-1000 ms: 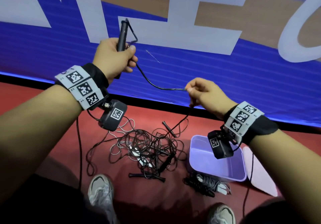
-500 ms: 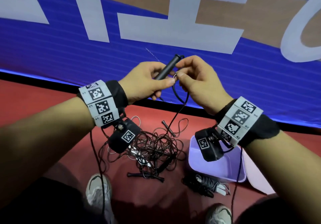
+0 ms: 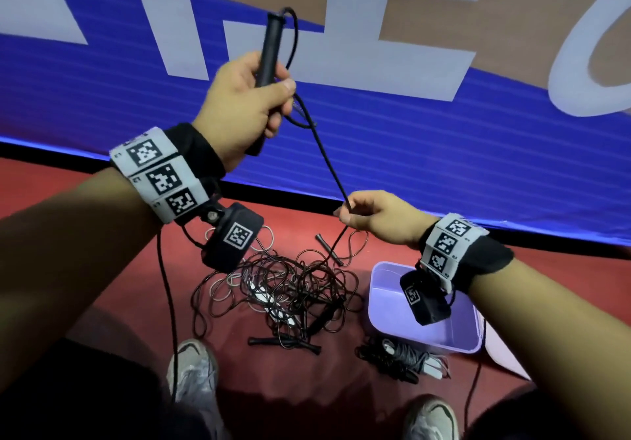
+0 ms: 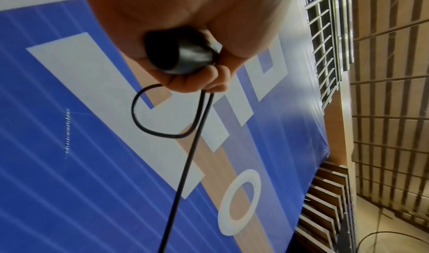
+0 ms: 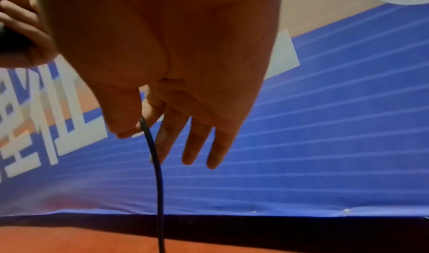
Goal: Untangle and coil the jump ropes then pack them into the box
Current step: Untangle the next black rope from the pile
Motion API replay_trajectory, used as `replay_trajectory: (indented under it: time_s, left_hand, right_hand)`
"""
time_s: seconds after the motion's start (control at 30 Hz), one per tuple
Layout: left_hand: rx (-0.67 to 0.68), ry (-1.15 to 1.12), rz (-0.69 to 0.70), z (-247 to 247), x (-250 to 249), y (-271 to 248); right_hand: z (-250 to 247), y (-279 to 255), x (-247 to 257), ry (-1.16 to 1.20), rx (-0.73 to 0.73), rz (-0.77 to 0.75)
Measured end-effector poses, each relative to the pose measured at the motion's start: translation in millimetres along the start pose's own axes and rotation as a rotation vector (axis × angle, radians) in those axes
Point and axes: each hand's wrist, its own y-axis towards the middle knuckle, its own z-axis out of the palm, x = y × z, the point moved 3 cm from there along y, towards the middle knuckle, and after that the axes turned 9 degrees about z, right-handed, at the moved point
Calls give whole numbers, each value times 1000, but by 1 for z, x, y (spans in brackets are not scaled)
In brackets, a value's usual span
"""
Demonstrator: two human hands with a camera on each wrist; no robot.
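Curling fully around one slim black jump-rope handle [image 3: 269, 50], the left hand [image 3: 239, 105] holds it upright; the right hand [image 3: 375, 216] pinches its thin black cord [image 3: 324, 163] between thumb and forefinger, other fingers [image 5: 197, 143] extended. One lilac plastic box [image 3: 457, 330] sits on the floor beside one tangled rope heap [image 3: 283, 289].

Blue banner [image 3: 444, 139] with white lettering behind; red floor [image 3: 85, 207]; grey sneakers [image 3: 191, 368] at bottom edge.

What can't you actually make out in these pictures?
- Box contents: head view, the right wrist's camera covers part of the inside.
- Tangled ropes on the floor: head view, strands too thin and crossed to count.
- Handle length: left wrist view, the left hand wraps it.
- Where the cord ends: right wrist view, cut off by the bottom edge.
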Motion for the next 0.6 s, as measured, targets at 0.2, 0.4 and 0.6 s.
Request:
replay_trajectory:
  time_s: [0.2,0.4,0.6]
  left_hand:
    - [14,284,-205,-20,29,4]
    - [77,556,-199,-17,33,-5]
    - [237,308,-69,17,18,-20]
  right_hand:
    - [-17,-1,4,316,-120,34]
    - [-69,-21,58,354,-523,-187]
    - [-53,-29,81,76,-490,-305]
